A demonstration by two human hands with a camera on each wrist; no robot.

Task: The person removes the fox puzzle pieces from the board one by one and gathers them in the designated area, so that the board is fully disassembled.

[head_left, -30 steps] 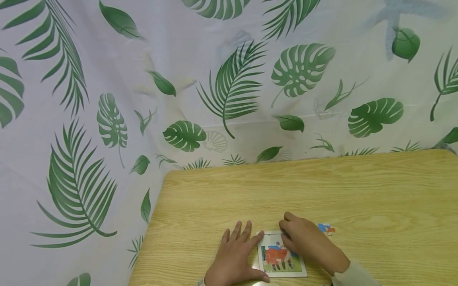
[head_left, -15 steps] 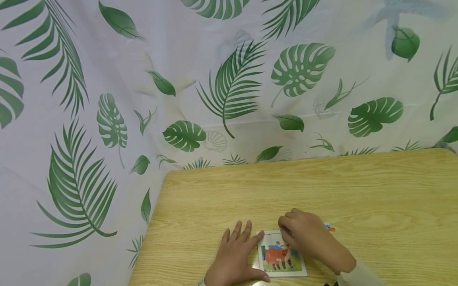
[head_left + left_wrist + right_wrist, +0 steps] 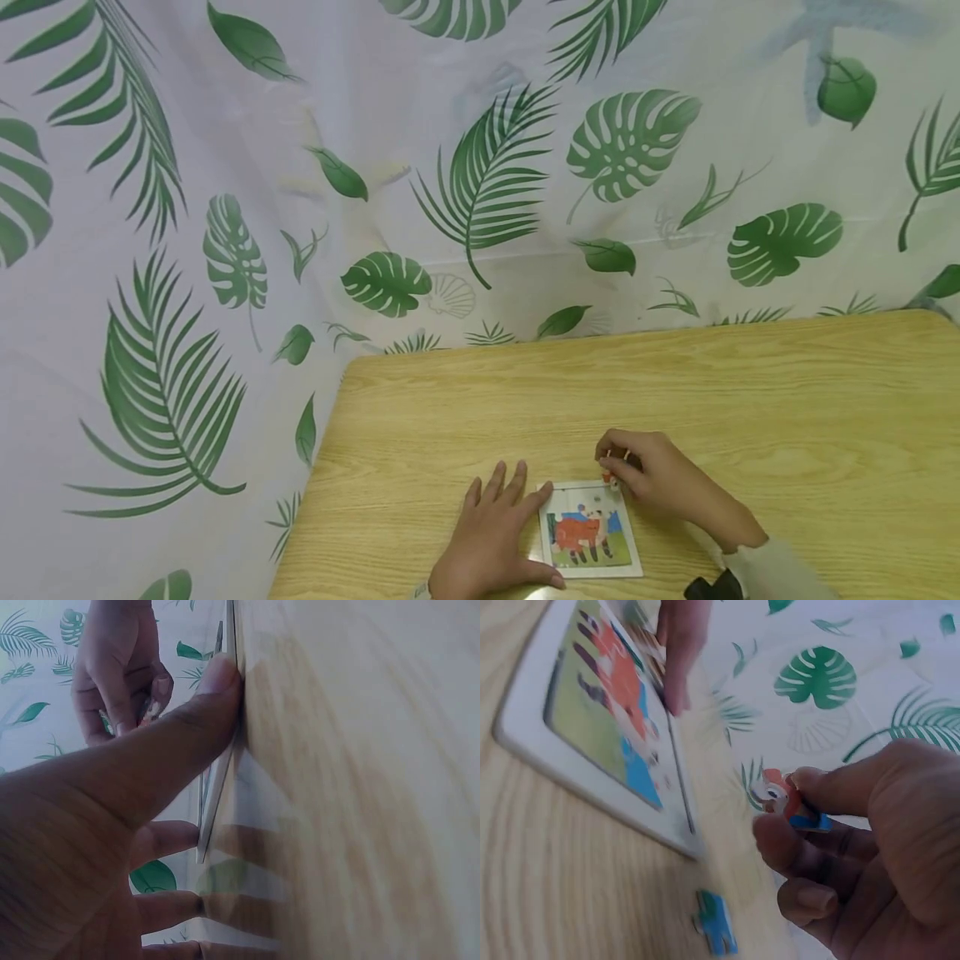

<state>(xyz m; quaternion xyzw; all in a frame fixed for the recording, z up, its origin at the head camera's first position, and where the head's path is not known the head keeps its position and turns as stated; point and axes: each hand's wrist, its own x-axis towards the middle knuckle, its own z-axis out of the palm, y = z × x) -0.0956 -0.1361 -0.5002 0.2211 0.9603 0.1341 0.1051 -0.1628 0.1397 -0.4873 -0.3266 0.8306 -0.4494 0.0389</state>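
A white-framed jigsaw board (image 3: 596,573) lies on the table, its picture a reddish animal on grass with pieces fitted together. My left hand (image 3: 491,537) is spread flat at its left side, thumb and index finger on the frame. In the left wrist view, the left thumb (image 3: 217,675) rests along the board's edge. My right hand (image 3: 648,467) is raised by the upper right corner. Between its thumb and fingers it pinches a small puzzle piece (image 3: 780,796), orange, white and blue with a printed eye. Pale, unfilled space shows along the picture's top.
Another puzzle piece (image 3: 716,922), blue and green, lies on the table next to the board in the right wrist view. The wood-grain table (image 3: 480,417) extends back to a leaf-patterned curtain (image 3: 525,308). A dark object (image 3: 714,586) is at the right wrist.
My right hand has lifted off the picture to the board's upper right corner, with a puzzle piece now showing in its fingers. More of the picture is uncovered. My left hand stays put.
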